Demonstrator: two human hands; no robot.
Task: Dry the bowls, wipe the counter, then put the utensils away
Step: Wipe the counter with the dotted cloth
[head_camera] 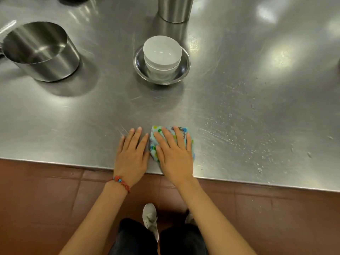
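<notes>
Flat-fingered, the right hand (174, 153) presses the cloth (190, 142) on the bench (239, 107); the left hand (131, 155) lies flat at its nine o'clock.

Commercial kitchen: steel counter (239, 80), pots (40, 52)

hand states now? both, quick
Left hand: open, flat on the counter, holding nothing.
Right hand: open, fingers straight, pressing the cloth onto the counter.
</notes>
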